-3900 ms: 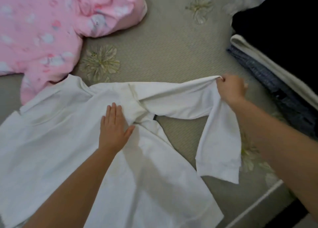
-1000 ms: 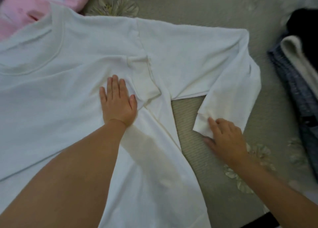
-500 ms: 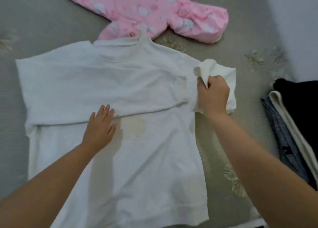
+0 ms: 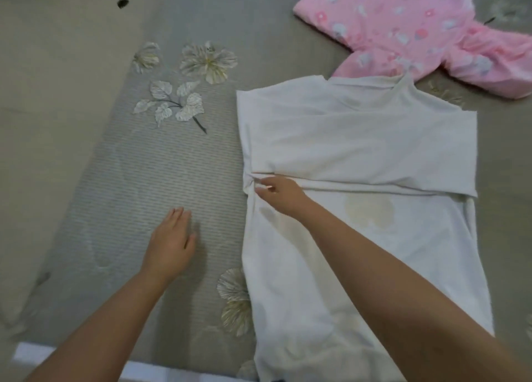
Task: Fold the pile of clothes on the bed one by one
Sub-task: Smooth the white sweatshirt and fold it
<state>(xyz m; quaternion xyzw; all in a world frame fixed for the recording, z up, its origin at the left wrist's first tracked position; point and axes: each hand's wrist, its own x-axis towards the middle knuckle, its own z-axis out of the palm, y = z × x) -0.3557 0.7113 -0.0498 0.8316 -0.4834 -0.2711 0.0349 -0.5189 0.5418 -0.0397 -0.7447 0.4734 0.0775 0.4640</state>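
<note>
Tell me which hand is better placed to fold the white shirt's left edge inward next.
Probably the right hand: its fingers already pinch the white shirt at the left edge, where the folded sleeves end. The left hand lies flat and open on the bedspread, apart from the shirt.

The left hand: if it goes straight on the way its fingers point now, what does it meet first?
The left hand points up the bare bedspread. Nothing lies in that line until the printed leaves in the cloth. The white shirt stays to its right, so the way looks free, though the hand's height over the bed is unclear.
</note>
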